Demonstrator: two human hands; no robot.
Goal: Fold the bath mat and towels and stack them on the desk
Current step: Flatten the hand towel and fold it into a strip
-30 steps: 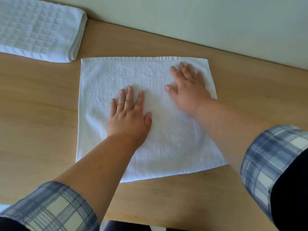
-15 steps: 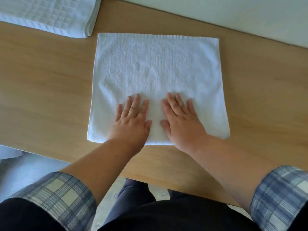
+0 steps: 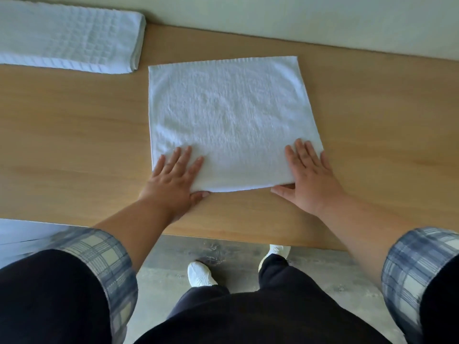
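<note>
A white towel [image 3: 228,115] lies flat on the wooden desk [image 3: 74,145], folded into a rough square. My left hand [image 3: 173,180] rests palm down on its near left corner, fingers spread. My right hand [image 3: 310,180] lies the same way on the near right corner. Both thumbs are on the desk, touching the towel's near edge. A folded white bath mat [image 3: 69,38] with a waffle pattern sits at the far left of the desk, apart from the towel.
A pale wall [image 3: 323,18] runs along the desk's far edge. White fabric [image 3: 22,234] shows below the desk's near edge at the left. Grey floor and my white shoes [image 3: 201,274] are visible under the near edge.
My hands have slid from the towel's far part down to its near edge, then apart to the two near corners. The view has tilted down, showing floor and shoes.
</note>
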